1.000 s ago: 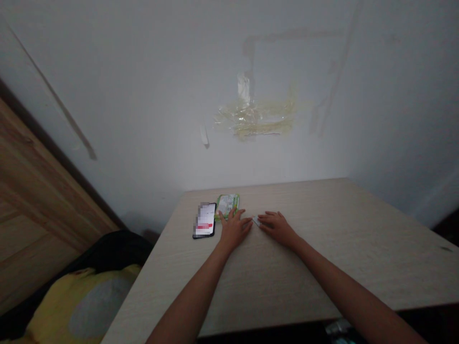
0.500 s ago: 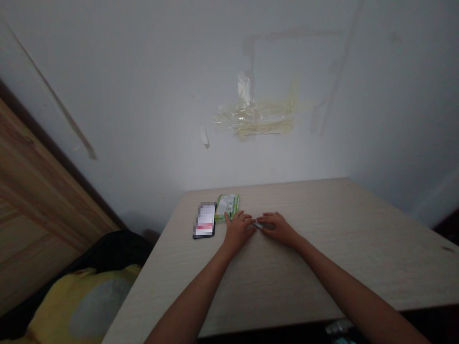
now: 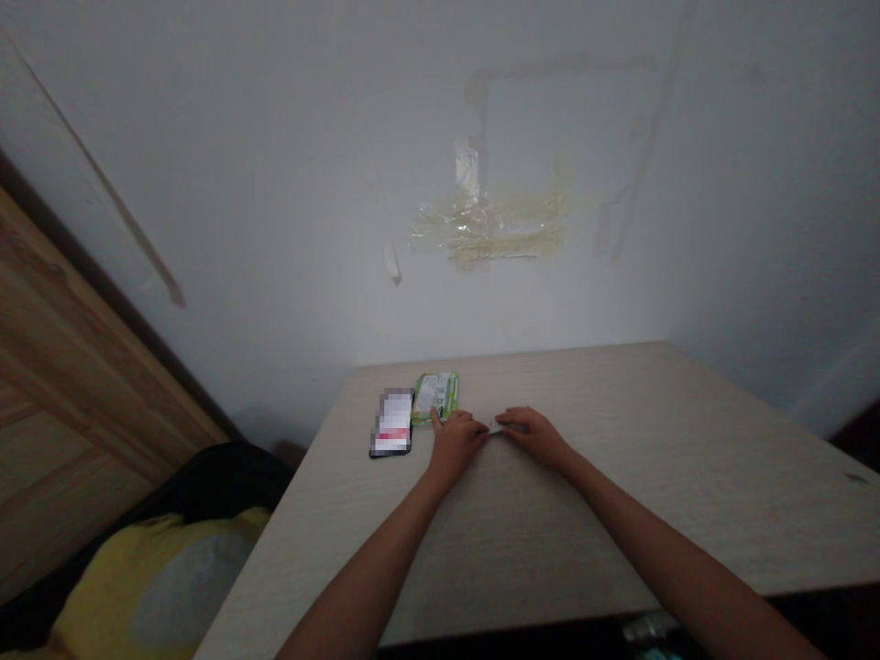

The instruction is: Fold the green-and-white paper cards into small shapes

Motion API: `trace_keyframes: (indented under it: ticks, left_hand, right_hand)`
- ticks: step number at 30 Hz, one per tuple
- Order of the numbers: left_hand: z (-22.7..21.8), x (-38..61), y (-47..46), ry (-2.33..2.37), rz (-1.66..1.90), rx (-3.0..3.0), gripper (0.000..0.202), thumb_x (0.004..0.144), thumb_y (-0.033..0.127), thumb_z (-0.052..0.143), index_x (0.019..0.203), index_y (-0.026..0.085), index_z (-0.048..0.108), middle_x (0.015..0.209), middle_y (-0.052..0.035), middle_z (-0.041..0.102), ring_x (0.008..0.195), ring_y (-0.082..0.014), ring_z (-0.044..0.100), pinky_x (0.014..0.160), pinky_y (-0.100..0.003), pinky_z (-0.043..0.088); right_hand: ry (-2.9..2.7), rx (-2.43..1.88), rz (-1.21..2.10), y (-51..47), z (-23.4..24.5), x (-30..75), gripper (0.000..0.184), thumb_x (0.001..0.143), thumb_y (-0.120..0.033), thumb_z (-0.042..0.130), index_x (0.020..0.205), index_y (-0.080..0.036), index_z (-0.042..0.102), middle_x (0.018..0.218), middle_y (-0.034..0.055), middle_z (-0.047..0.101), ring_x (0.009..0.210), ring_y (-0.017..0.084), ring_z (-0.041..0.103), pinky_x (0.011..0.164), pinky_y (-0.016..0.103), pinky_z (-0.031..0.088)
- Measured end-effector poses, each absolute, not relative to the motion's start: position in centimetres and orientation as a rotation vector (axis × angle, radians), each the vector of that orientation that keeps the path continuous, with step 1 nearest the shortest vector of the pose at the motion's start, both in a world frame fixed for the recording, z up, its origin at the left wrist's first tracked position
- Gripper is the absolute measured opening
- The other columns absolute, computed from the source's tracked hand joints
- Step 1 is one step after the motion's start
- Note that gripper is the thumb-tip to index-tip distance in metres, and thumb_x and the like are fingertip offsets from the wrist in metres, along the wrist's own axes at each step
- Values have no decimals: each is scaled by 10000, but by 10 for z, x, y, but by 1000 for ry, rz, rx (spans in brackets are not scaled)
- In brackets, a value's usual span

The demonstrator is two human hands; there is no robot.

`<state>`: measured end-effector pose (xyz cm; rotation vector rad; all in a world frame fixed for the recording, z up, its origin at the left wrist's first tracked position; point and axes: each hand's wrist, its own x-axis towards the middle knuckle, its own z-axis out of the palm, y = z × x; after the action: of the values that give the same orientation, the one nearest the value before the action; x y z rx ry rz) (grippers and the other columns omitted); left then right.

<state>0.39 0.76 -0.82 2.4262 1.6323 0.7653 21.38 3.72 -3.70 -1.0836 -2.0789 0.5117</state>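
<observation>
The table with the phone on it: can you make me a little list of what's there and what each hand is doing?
Left hand: fingertips at the left end of a small pale piece; grip unclear
Right hand: fingertips at its right end; grip unclear
Packet: green and white, just beyond the left hand
Phone: left of the packet, screen up, partly blurred
Table: pale, against the wall

A pale grey wall [image 3: 275, 165] fills the background, marked by darker streaks [image 3: 584, 64] and, near its middle, by crinkled clear tape [image 3: 467, 220] among yellowish stains [image 3: 509, 247]. The light wood-grain tabletop [image 3: 619, 513] has its far edge along it. Knotty wooden boards [image 3: 41, 367] slant down the left side. The light is dim, with the lower corners darkest.
</observation>
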Motion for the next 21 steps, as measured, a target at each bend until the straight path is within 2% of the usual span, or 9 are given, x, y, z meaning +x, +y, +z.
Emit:
trace_keyframes:
  ticks: [8, 21]
  left_hand:
    - [-7, 6, 8, 1654, 796, 2307, 144, 868, 354, 609, 939, 316, 728, 1017, -5, 715, 1095, -222, 565, 1100, -651, -30]
    - [-6, 14, 5, 1586, 839, 2221, 198, 848, 377, 628, 1017, 324, 718, 988, -7, 734, 1083, -227, 586, 1122, -619, -29]
  right_hand:
    - [-1964, -1136, 372, 40, -42, 212, 229, 810, -367, 664, 970, -215, 724, 1014, 92, 713, 1060, 259, 611, 971, 423, 444]
    - [-1898, -1248, 525, 33, -33, 204, 199, 795, -351, 657, 937, -243, 745, 1021, 71, 722, 1084, 254, 608, 979, 407, 424]
